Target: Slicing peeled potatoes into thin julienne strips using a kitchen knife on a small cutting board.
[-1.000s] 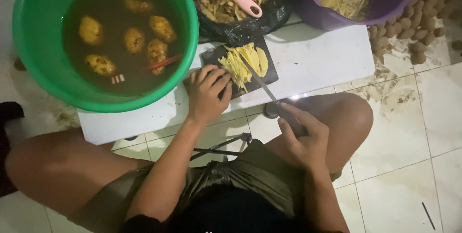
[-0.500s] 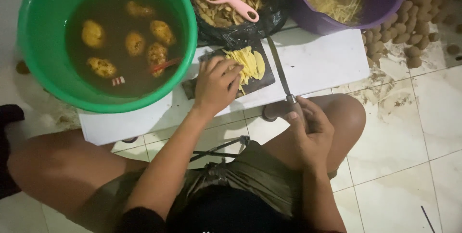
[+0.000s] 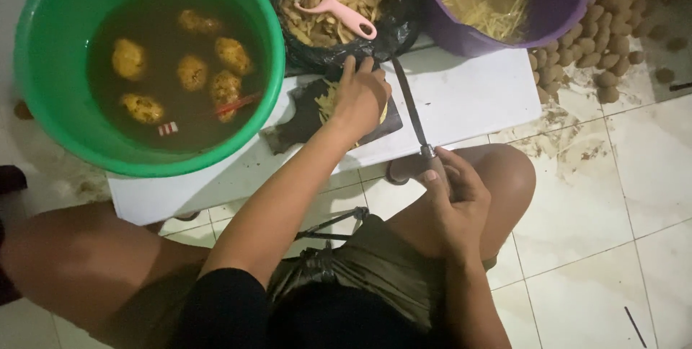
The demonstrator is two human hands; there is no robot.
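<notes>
I am cupping my left hand (image 3: 360,96) over yellow potato strips (image 3: 328,100) on the dark cutting board (image 3: 299,120), gathering them. My right hand (image 3: 450,201), at four o'clock, is gripping the long steel knife (image 3: 409,107), blade turned away for safety.

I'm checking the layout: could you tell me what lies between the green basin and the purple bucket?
In the head view, a black bag of potato peelings, with a pink peeler on top, lies between green basin and purple bucket.

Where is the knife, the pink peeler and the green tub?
knife (image 3: 407,100), head view, middle of the blade.
pink peeler (image 3: 337,9), head view, on its handle.
green tub (image 3: 277,82), head view, on its right rim.
</notes>
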